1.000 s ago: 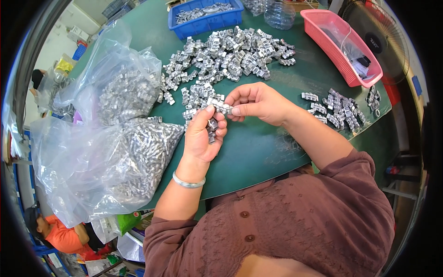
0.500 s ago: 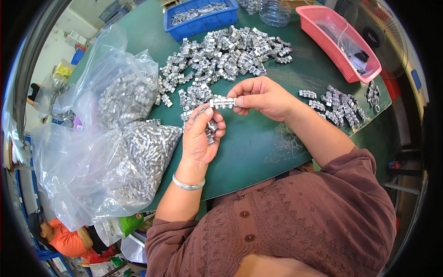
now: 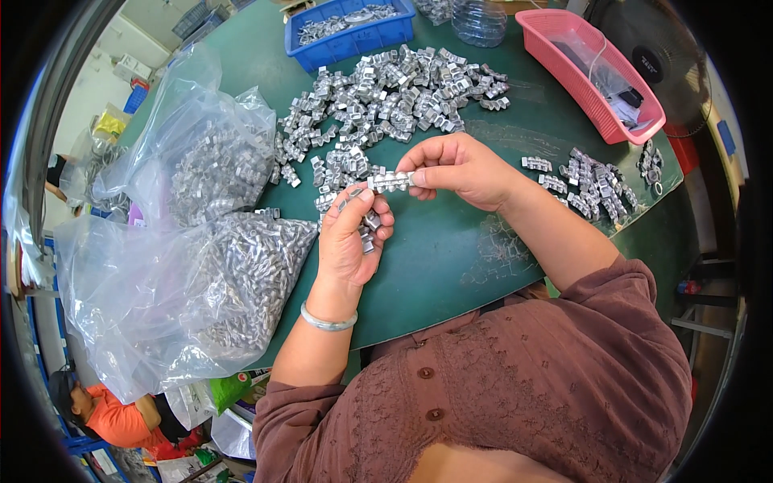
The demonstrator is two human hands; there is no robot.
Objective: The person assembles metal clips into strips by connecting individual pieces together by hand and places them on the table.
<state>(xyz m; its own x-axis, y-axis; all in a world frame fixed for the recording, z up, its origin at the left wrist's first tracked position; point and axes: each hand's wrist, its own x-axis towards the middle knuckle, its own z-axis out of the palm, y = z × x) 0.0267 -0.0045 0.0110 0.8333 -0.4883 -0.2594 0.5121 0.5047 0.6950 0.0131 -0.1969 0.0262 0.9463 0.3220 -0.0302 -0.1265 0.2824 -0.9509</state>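
Between my two hands is a short strip of linked silver metal pieces (image 3: 390, 182), held level above the green table. My right hand (image 3: 459, 173) pinches its right end between thumb and fingers. The thumb and forefinger of my left hand (image 3: 348, 233), a bangle on its wrist, close at the strip's left end. A few more small metal pieces (image 3: 371, 221) lie in that hand's curled fingers. Just beyond my hands spreads a large heap of similar metal pieces (image 3: 394, 92). A smaller pile of strips (image 3: 596, 187) lies right of my right forearm.
Clear plastic bags full of metal parts (image 3: 250, 282) lean at the left of the green table (image 3: 435, 274). A blue bin (image 3: 350, 40) of parts and a plastic jar (image 3: 480, 22) stand at the back. The pink basket (image 3: 592, 76) is back right, beside a fan (image 3: 648, 64). A person in orange (image 3: 121, 414) is lower left.
The strip has shifted very slightly to the right and down between my fingers. Both hands keep nearly the same place and hold.
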